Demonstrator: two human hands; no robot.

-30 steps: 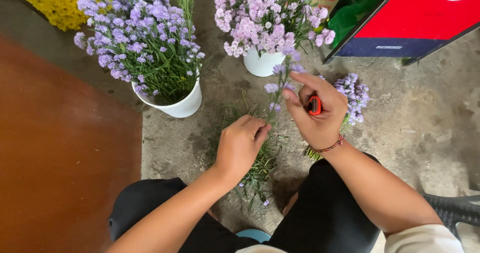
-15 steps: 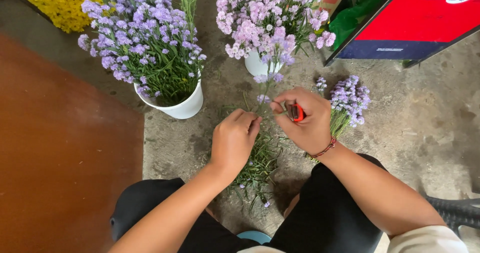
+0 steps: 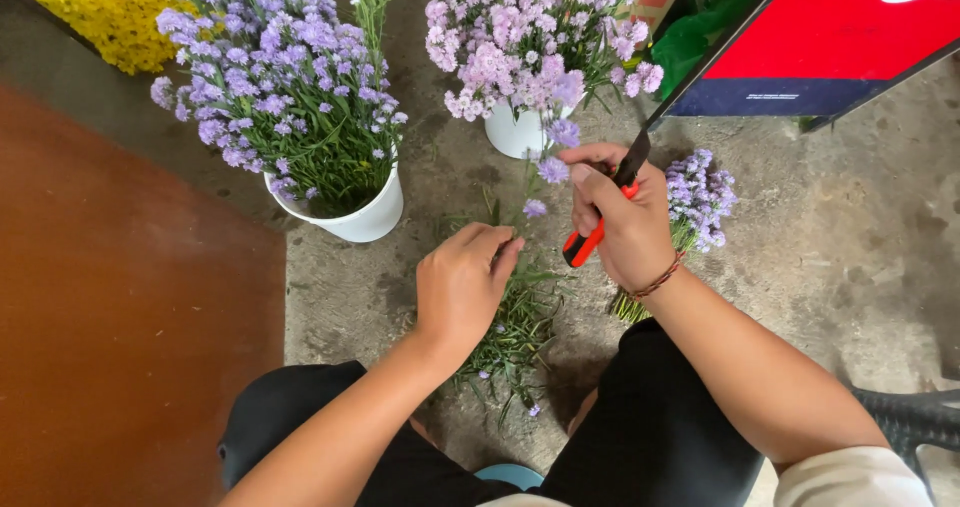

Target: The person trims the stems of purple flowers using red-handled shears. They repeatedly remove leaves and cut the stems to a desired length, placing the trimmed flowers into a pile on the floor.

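- Right hand [image 3: 625, 222], centre of the frame: fingers clenched round the red handle of a pair of snips [image 3: 600, 212]. The dark blade end pokes up above the knuckles; the handle end shows below the thumb. Most of the tool is buried in the fist.
- Same hand also pinches a thin flower stem [image 3: 545, 172] with a few purple blooms at the top. The lower run of the stem is lost against the greenery below; cannot tell where it ends.
- Left hand [image 3: 460, 287], just left of centre: curled knuckles-up, fingertips down in the cut green stems [image 3: 515, 332] on the floor. Palm side is hidden, so whether it grips anything cannot be told.
- Finished-looking purple bunch [image 3: 690, 207] lies on the concrete just right of the right hand, partly covered by that wrist; its stem ends show below the forearm.
- White pot of purple flowers [image 3: 350, 217], upper left, rim half hidden under foliage.
- Second white pot [image 3: 515, 132], upper centre, pink-lilac flowers; only a sliver of its wall shows.
- Yellow flowers [image 3: 95, 7], top-left corner, cut off by the frame edge.
- Red and dark-blue board [image 3: 830, 42], upper right, cropped at the top and right.
- Reddish-brown floor panel [image 3: 120, 317] fills the left side.
- Dark plastic object [image 3: 910, 417], lower right edge, too cropped to identify.
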